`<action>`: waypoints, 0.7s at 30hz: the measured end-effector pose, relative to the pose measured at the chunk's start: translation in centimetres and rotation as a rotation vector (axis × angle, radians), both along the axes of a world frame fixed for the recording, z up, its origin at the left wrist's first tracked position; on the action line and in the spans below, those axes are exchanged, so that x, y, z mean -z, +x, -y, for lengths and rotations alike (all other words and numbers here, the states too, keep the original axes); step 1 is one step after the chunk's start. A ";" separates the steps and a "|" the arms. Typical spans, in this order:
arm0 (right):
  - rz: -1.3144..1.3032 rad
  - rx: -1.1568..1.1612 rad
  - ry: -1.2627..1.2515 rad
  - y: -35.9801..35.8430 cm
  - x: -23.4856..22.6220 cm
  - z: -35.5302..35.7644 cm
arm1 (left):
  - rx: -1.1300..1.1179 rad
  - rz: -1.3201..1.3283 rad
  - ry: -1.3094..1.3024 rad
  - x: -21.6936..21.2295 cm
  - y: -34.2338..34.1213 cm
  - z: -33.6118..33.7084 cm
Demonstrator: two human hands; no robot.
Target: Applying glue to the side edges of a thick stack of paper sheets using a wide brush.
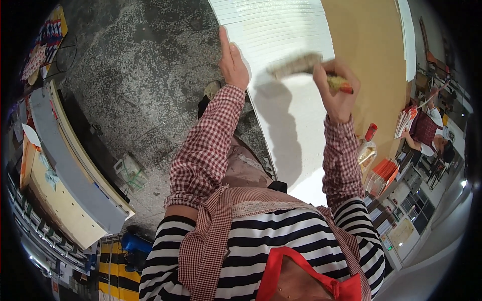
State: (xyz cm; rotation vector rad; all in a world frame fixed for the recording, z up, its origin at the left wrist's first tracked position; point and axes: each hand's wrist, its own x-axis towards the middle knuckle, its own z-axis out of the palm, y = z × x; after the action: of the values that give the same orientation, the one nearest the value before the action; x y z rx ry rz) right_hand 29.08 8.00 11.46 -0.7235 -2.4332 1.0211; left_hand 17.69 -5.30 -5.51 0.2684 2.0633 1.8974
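Note:
A broad stack of white sheets (281, 37) lies in front of me, its far part fanned into many thin overlapping edges. My left hand (234, 64) rests against the stack's left edge with its fingers stretched out, holding nothing that I can see. Over the sheets, my right hand (339, 90) grips a wide flat brush (295, 65) with pale bristles and a yellow and red handle. The brush head points left and is smeared by motion. It casts a shadow on the white surface, and I cannot tell whether the bristles touch it.
Right of the stack runs a tan tabletop (371, 55). A clear bottle with a red cap (367, 145) and orange-edged papers (382, 175) stand by my right forearm. Another person (427, 130) handles papers at the far right. A long grey-topped bench (75, 160) stands at left over speckled floor.

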 end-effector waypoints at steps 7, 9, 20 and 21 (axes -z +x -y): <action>-0.111 -0.135 0.108 -4.0 2.1 0.6 | 0.034 0.042 -0.033 0.1 -0.1 0.3; -0.047 -0.131 0.115 -1.7 1.0 1.5 | 0.002 -0.035 -0.025 0.2 -0.1 0.1; -0.093 -0.178 0.168 -2.1 2.0 1.6 | 0.004 -0.013 0.005 0.2 -0.1 0.1; -0.004 -0.163 0.149 -0.5 1.5 2.0 | 0.011 0.005 0.011 0.4 0.0 0.1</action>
State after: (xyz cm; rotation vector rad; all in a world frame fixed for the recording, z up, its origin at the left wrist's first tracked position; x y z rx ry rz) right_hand 28.60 5.98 9.98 -0.4799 -2.5654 0.8853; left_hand 17.64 -5.43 -5.86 0.2765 2.0449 1.9011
